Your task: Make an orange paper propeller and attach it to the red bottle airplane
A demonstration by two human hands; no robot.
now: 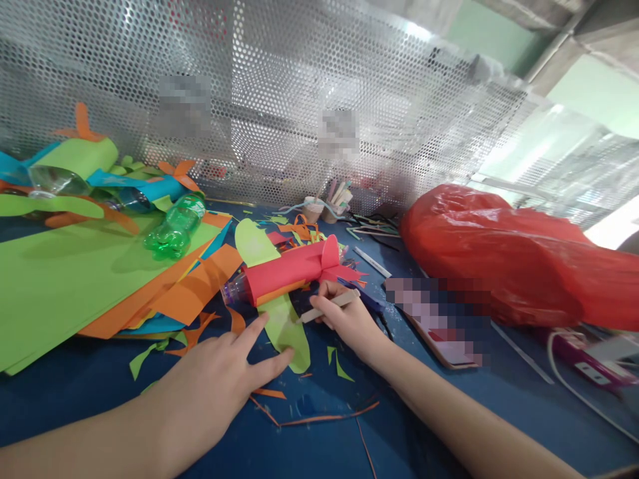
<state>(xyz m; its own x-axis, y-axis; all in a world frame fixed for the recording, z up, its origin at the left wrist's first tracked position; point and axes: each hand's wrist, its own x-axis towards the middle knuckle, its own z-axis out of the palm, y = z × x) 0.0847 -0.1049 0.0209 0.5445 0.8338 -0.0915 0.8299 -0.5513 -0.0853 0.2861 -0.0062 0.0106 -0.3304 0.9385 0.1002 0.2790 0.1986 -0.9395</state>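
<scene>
A toy plane made from a clear plastic bottle wrapped in red paper (287, 269) lies on its side on the dark blue table. Green paper wings stick out from it, and an orange strip runs along the body. My left hand (219, 372) has its fingers spread, with the index finger and thumb resting on the near green wing (284, 329). Between the fingers of my right hand (344, 316) is a whitish pen (332, 305), its tip at that wing's right edge. The plane's bottle neck (234, 291) points left.
Green sheets (64, 266) and orange strips lie at left, with a green bottle (177, 226) on them. Other paper-wrapped bottles (80, 159) stand behind. A red plastic bag (494, 253), a phone (439, 326) and a purple box (589, 359) sit at right. Perforated metal sheeting (279, 100) rises behind.
</scene>
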